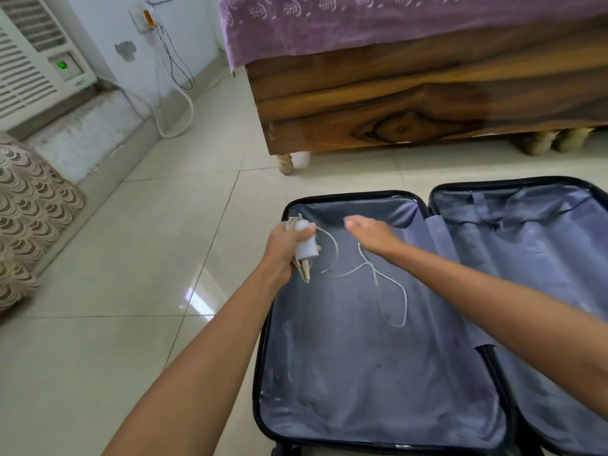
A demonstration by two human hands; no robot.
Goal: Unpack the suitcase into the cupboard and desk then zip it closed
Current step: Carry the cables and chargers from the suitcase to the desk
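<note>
Left hand [283, 245] grips a small white charger [306, 246] plus a beige clip-like piece, over the suitcase's [378, 373] left half. Right hand [368, 233] flat, fingers straight, holding nothing, above the lining. White cable [378, 281] trails from the charger in loose loops on the lining. Risk: loops may snag or drag when lifted; unwound cable could tangle. Suitcase lies open on the tiled floor [131, 258]; grey lining, both halves look otherwise emptied.

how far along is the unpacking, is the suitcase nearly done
Nearly. Both halves of the open suitcase look emptied. The left hand holds a small white charger; its cable trails under the open right hand. Left: put that away, then zip the case.
</note>
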